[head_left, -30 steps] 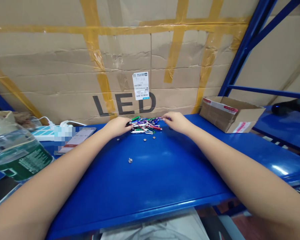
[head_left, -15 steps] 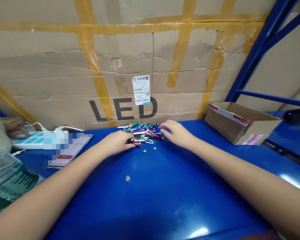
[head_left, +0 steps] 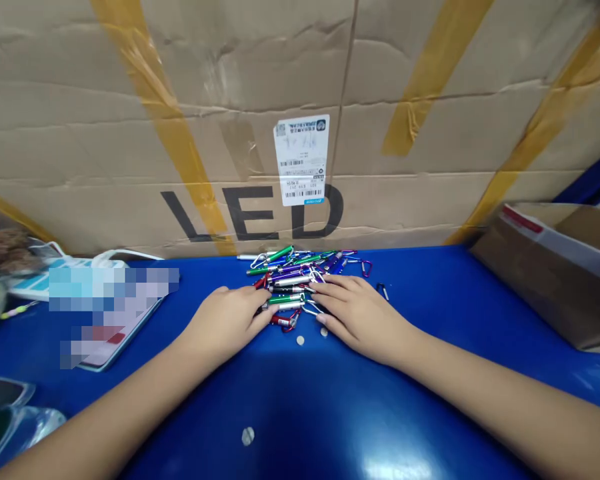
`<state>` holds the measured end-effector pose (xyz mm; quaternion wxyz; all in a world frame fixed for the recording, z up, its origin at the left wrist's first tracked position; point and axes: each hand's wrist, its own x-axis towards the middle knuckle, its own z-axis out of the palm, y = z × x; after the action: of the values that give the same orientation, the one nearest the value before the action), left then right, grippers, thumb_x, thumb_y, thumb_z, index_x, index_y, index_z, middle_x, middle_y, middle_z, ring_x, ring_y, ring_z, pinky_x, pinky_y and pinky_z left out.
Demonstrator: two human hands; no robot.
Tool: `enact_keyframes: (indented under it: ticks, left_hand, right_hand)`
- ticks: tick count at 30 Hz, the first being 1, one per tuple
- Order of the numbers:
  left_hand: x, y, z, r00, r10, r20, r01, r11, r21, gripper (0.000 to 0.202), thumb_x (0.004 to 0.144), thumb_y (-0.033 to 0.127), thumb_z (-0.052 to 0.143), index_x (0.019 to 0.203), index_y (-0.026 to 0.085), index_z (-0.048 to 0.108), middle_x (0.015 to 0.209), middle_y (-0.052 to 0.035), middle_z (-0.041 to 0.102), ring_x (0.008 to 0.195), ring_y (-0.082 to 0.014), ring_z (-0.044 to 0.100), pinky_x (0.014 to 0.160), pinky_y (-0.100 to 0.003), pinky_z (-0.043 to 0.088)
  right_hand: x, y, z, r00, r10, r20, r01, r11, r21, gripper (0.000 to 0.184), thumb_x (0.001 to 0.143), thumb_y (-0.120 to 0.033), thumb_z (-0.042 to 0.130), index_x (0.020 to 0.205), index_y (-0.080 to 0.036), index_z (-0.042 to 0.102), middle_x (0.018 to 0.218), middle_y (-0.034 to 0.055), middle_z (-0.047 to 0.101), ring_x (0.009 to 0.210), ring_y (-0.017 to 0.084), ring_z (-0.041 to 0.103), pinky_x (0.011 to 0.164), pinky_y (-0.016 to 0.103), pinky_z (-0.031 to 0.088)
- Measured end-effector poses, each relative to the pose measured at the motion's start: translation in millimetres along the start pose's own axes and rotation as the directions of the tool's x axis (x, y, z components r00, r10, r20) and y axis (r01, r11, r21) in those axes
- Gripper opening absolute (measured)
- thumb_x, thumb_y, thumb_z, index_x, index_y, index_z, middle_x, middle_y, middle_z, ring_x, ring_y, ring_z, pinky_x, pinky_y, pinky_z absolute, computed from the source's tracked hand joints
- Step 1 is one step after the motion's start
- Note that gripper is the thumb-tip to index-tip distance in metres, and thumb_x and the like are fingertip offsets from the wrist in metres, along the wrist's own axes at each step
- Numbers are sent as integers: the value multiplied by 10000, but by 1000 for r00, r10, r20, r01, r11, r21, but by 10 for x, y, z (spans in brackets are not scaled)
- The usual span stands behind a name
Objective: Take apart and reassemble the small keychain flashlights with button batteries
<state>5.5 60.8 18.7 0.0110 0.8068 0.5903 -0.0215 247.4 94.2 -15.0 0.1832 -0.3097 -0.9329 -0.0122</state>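
At the back edge of a glossy blue counter [head_left: 305, 407], slim multicoloured metallic tubes [head_left: 286, 300] lie mostly crosswise between left hand [head_left: 225, 320], thumb and fingers parted, and right hand [head_left: 365, 313], fingers spread.

Bare fingers [head_left: 330, 290]; behind them, a bare left forearm [head_left: 135, 393] and right forearm [head_left: 480, 387] (both tapering toward the wrists [head_left: 183, 348]).
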Motion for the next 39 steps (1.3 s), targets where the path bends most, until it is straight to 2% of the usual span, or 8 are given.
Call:
enact_keyframes:
  ticks: [3, 6, 11, 17, 26, 29, 33, 39]
  left_hand:
    - [61, 31, -15, 1000, 17, 7, -17, 999, 37, 394, 923, 406, 385, 1198, 245, 618, 1149, -89, 677, 1003, -273, 627, 797, -372, 444]
    - [165, 45, -21, 999, 48, -7, -48, 999, -20, 411, 910, 379, 414, 1281, 280, 561, 1209, -63, 653, 1054, -265, 613, 828, -368, 442]
    - [261, 21, -41, 998, 18, -61, -22, 997, -73, 411, 907, 372, 429, 1276, 262, 572, 1241, -52, 638, 1093, -264, 594, 878, -371, 446]
    - [224, 105, -63, 984, 170, -48, -173, 982, -78, 373, 916, 386, 440, 1244, 303, 596, 1095, -33, 701, 1003, -238, 631, 828, -342, 450]
    - [255, 75, 18, 979, 180, -98, -183, 983, -24, 385, 935, 391, 421, 1262, 276, 588, 1085, -54, 704, 991, -233, 643, 772, -318, 458]
    - [257, 54, 17, 976, 189, -112, -192, 981, -17, 371, 927, 382, 443, 1238, 261, 605, 1089, -63, 703, 990, -235, 645, 777, -316, 457]
    - [176, 2, -83, 971, 185, -151, -198, 977, -76, 357, 922, 398, 456, 1207, 266, 625, 1157, -45, 683, 1036, -239, 633, 834, -335, 461]
    - [-1, -36, -202, 979, 193, -64, -201, 968, -150, 294, 882, 393, 525, 1123, 302, 668, 1080, -13, 712, 951, -219, 657, 810, -299, 472]
  right_hand:
    - [-1, 11, 9, 999, 50, -19, -50, 999, -13, 352, 940, -364, 433, 1165, -222, 663, 1209, 92, 649, 1160, 289, 534, 965, 482, 391]
    - [0, 31, 11, 995, 92, -39, -93, 995, -26, 344, 941, -345, 422, 1122, -207, 680, 1139, 98, 674, 1093, 285, 556, 945, 476, 388]
    - [-7, 92, -4, 986, 152, -63, -154, 988, -27, 333, 944, -316, 414, 1104, -204, 684, 1096, 92, 677, 1038, 267, 554, 912, 445, 391]
    - [99, 128, -34, 987, 130, -100, -136, 989, -60, 273, 922, -305, 474, 1005, -224, 721, 1002, 97, 650, 994, 256, 520, 928, 434, 348]
    - [251, 194, -42, 997, 59, -55, -65, 993, -101, 205, 892, -282, 553, 943, -269, 751, 1078, 95, 597, 1051, 257, 460, 884, 407, 322]
    - [333, 204, -77, 992, 123, 0, -122, 985, -122, 186, 877, -310, 581, 889, -258, 760, 991, 90, 609, 944, 236, 480, 775, 353, 325]
    - [487, 180, -143, 973, 171, 154, -151, 980, -130, 139, 841, -275, 622, 842, -270, 761, 882, 66, 632, 858, 210, 504, 688, 312, 283]
    - [643, 140, -175, 954, 130, 271, -109, 990, -90, 161, 804, -186, 615, 857, -255, 751, 891, 44, 685, 843, 192, 572, 674, 292, 303]
